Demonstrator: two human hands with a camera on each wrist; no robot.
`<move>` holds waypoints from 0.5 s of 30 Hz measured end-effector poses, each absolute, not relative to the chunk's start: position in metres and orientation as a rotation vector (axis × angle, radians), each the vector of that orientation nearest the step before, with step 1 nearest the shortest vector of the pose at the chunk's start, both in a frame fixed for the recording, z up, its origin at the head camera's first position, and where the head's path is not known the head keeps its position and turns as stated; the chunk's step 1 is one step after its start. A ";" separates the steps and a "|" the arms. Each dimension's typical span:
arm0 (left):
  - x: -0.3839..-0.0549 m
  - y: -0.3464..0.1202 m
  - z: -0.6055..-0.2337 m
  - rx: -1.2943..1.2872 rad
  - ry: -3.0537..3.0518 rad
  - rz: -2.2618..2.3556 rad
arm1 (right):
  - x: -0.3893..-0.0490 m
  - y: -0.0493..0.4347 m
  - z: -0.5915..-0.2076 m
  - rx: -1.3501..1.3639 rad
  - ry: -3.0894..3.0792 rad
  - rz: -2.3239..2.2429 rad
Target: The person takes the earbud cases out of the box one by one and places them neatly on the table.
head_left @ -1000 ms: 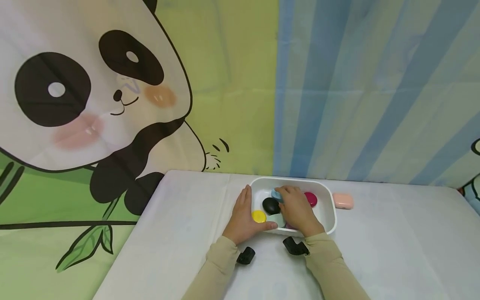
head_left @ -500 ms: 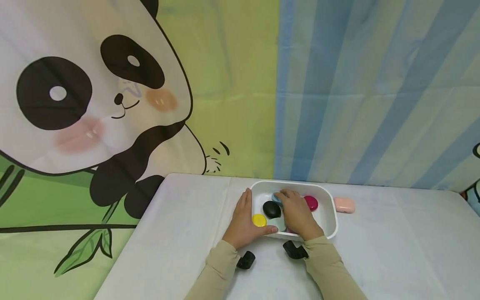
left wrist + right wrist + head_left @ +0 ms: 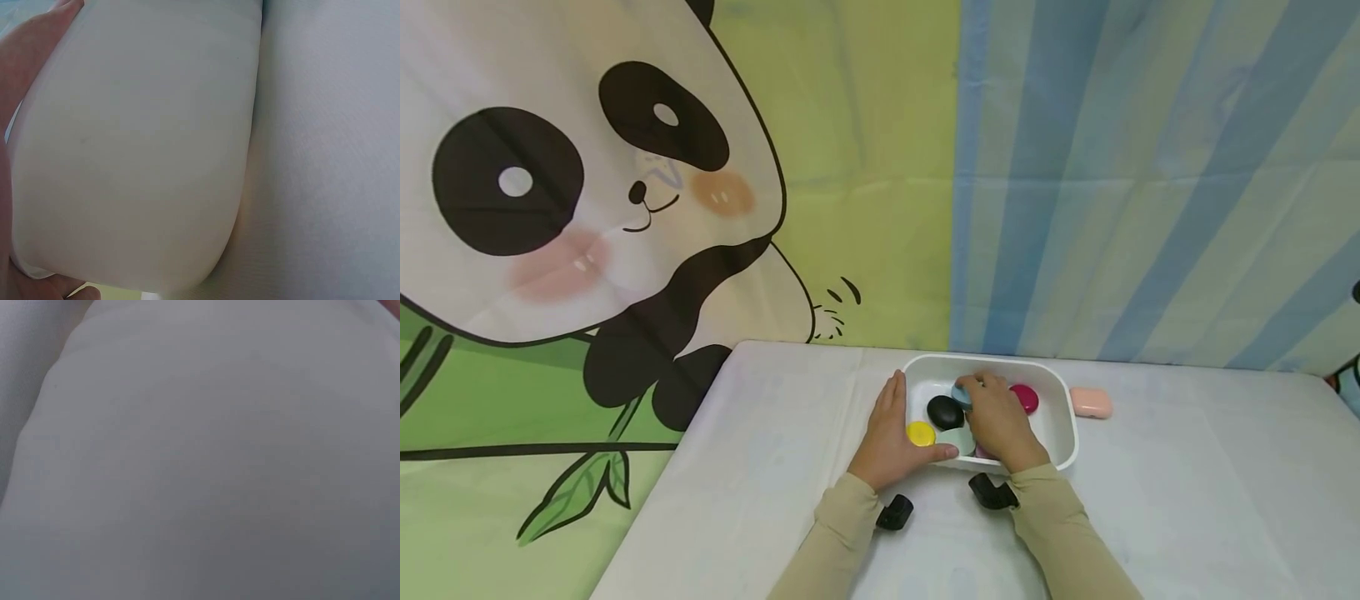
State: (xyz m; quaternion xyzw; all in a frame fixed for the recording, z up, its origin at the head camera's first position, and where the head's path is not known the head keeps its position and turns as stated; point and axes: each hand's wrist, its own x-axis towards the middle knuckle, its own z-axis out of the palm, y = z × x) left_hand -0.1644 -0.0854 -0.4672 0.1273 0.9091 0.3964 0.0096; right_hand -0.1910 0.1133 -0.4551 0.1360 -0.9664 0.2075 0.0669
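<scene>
The left hand (image 3: 891,440) is clasping a white, rounded-rectangular, seemingly plastic tray (image 3: 1070,404) at its corner, probably bracing it, while the right hand (image 3: 1000,423) is reaching inside and apparently pinching a light-blue, rounded piece (image 3: 959,395) under its fingertips (its full shape is hiding there); a black, glossy oval piece (image 3: 945,412) is lying just left of that hand.

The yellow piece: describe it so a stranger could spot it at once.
On the white table stands a white tray. In its near left corner, beside the left hand, lies a small round piece. It is bright yellow, unlike the black piece and the pale green piece beside it.
</scene>
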 end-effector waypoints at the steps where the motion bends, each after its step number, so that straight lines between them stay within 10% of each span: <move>1: -0.164 -0.085 -0.467 0.399 2.835 1.241 | -0.191 0.114 -0.455 0.406 -2.914 0.613; 15: -0.165 -0.086 -0.466 0.402 2.826 1.247 | -0.188 0.116 -0.453 0.458 -2.733 0.584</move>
